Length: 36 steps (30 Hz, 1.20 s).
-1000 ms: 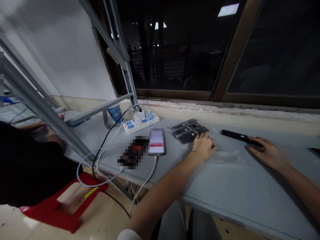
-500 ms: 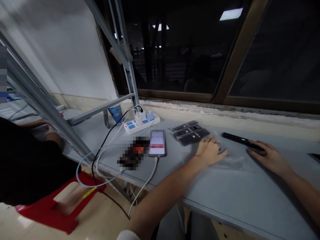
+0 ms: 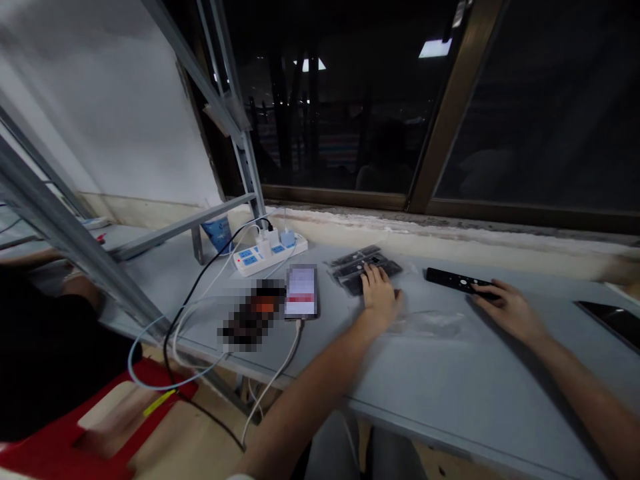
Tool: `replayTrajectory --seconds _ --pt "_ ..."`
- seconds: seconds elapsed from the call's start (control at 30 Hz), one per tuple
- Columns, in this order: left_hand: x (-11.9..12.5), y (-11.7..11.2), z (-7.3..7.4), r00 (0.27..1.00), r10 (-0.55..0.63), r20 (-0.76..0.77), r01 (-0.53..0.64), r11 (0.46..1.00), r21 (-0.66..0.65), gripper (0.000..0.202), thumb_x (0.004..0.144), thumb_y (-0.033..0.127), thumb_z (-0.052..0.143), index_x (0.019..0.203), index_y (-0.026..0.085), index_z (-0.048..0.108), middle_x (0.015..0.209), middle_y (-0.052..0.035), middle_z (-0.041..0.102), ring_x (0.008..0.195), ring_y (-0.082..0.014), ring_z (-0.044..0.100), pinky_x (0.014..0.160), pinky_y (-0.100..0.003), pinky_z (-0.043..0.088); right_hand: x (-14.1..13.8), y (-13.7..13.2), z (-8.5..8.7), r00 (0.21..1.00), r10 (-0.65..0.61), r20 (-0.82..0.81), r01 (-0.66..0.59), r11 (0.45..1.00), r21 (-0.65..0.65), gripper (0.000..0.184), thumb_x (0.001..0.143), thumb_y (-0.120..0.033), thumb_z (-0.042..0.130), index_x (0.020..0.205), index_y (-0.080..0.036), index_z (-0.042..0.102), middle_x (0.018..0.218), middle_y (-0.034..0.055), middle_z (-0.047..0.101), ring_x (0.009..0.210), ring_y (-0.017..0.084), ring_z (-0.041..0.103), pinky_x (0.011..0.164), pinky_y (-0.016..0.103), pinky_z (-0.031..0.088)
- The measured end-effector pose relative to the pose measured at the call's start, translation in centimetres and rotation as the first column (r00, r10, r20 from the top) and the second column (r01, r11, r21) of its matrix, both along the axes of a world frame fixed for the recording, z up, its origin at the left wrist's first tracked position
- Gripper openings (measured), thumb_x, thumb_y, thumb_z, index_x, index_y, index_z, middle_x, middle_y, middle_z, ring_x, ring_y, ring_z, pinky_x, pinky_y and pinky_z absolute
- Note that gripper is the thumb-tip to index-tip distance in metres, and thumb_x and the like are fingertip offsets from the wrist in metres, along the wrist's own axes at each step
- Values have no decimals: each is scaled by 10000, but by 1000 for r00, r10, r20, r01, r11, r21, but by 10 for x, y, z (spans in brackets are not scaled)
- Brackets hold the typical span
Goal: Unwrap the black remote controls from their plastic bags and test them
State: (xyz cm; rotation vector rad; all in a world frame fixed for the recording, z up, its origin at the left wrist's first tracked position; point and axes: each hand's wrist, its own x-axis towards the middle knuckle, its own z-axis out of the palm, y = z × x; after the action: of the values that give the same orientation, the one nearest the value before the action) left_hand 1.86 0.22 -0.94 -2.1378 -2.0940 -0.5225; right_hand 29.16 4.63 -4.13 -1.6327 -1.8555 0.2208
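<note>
My left hand [image 3: 380, 297] rests with its fingertips on the nearest of several black remote controls in clear plastic bags [image 3: 357, 270]; the thumb points away to the right. In my right hand [image 3: 513, 310] is the near end of a bare black remote control [image 3: 450, 279], fingers and thumb on either side of it. Its buttons face up, and its far end points left toward the window. Between the two hands a clear plastic bag [image 3: 433, 323] lies flat on the grey table.
Left of the bags lie a phone [image 3: 301, 293] on a white cable and a blurred-out dark object [image 3: 255, 313]. Behind them stand a white power strip [image 3: 270, 253] and a blue cup [image 3: 217, 233]. A dark phone-like slab [image 3: 610, 323] lies far right. A person in black [image 3: 45, 353] sits left.
My left hand has moved left from beside the loose bag onto the bagged remote controls. The bare remote control has turned its buttons more upward in my right hand. The view has swung right.
</note>
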Motion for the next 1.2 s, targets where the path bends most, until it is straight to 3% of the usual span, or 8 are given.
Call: replayTrajectory --seconds 0.13,0.33,0.47,0.73,0.93,1.2 --pt "0 -3 7 993 -120 9 120 992 -37 443 849 382 426 1174 101 532 1287 -160 479 1239 -298 364 998 -417 306 3 6 -3 999 -15 -37 17 999 43 395 646 -538 512 875 -244 644 1201 110 540 613 206 633 799 462 491" --pt "-2 -5 13 982 -188 21 188 982 -2 346 830 323 484 1132 160 532 1155 -103 534 1106 -245 455 948 -391 343 0 1 4 999 -31 -13 32 995 91 296 657 -493 511 784 -263 646 1191 81 547 555 181 605 780 470 485" --pt "-8 -2 13 982 -181 48 179 983 40 324 827 328 495 1114 185 539 1133 -76 529 1086 -230 453 936 -380 345 -4 -3 8 999 20 -26 -18 996 90 199 658 -470 527 771 -336 622 1084 18 595 606 194 608 750 453 494" --pt "-13 3 13 987 -134 85 134 991 14 350 818 324 513 1125 159 538 1190 -91 501 1127 -239 430 969 -377 322 -13 -4 4 995 -42 91 34 996 82 290 705 -375 536 914 -203 639 1158 101 488 590 128 590 854 390 459" --pt "-11 2 11 982 -170 84 171 985 -4 334 818 317 514 1111 158 537 1164 -95 510 1110 -246 444 968 -396 322 -17 -8 4 993 -72 99 66 996 54 391 742 -391 517 1096 -236 571 1125 87 522 600 140 582 735 370 491" --pt "-13 3 11 974 -205 97 198 978 69 281 821 286 508 1083 190 538 1149 -70 510 1096 -235 445 944 -395 342 -10 -6 -1 993 13 118 -28 991 131 383 732 -362 547 1094 -246 591 1101 93 563 697 178 590 717 347 494"
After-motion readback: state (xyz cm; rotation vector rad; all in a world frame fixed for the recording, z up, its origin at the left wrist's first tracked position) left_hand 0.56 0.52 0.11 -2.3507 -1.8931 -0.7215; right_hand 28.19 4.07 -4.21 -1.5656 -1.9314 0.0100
